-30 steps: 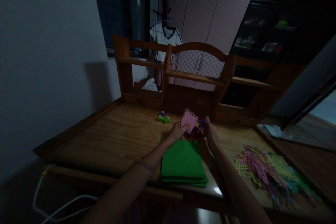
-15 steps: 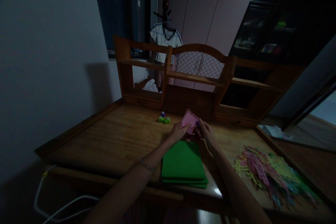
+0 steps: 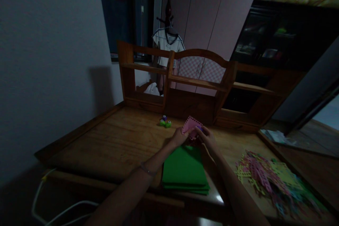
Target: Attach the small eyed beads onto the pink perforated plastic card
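Observation:
My left hand [image 3: 179,137] pinches the lower left edge of a small pink paper square [image 3: 191,126] with a punched border, held above the wooden desk [image 3: 116,141]. Pressed against the paper's right edge is my right hand [image 3: 207,137], closed on a small purple punch [image 3: 200,128]. Just below both hands lies a stack of green sheets [image 3: 184,167]. Something dark red sits under my hands, mostly hidden.
Small green and purple punches [image 3: 165,122] stand on the desk behind my left hand. A heap of pink, yellow and green paper cuttings [image 3: 267,176] covers the right side. A wooden shelf unit [image 3: 196,81] rises at the desk's back. A white cable [image 3: 53,208] hangs off the front left.
My right hand moved left with the purple punch and now meets the pink paper's right edge. The view tilted slightly; my left hand kept its hold.

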A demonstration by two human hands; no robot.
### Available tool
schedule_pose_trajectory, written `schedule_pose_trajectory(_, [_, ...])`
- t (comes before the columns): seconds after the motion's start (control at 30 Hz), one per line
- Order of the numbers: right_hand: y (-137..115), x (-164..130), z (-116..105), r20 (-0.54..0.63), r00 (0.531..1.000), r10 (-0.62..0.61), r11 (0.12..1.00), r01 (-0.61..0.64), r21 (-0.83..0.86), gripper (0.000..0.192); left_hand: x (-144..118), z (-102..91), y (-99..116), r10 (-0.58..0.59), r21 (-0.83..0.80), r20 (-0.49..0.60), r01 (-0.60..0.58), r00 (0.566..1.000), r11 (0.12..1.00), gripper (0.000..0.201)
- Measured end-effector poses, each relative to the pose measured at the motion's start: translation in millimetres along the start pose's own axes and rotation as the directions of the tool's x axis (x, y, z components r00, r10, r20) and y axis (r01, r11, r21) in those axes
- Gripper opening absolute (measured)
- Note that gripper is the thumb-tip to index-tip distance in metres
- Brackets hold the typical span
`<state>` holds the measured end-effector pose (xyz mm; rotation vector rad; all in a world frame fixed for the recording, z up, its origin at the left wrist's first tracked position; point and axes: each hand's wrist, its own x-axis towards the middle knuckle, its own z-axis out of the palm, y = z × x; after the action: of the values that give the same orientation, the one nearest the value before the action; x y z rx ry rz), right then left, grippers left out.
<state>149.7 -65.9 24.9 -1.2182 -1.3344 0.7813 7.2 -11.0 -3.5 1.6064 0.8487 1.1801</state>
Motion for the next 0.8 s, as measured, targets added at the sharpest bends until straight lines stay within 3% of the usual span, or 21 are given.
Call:
schedule_pose_trajectory(0.5, [0,-2,1,-0.007,1.0,0.008,0.998,-0.007,0.067,0.04,-1,0.4,3,-0.047,-0.027,0.041,0.048,0.998,0.998,0.043])
schedule_pose_trajectory(0.7, [10,4,0,-0.014,1.0,0.007,0.998,-0.006,0.067,0.036,0,0.7,1,-0.002,-0.03,0.064,0.004,0.998,1.0,0.046])
schedule_pose_trajectory(0.8, [12,4,-2,0.004,1.0,0.001,0.998,-0.001,0.06,0.035,-2,0.2,3,-0.048,-0.022,0.063,0.049,0.997,0.999,0.048])
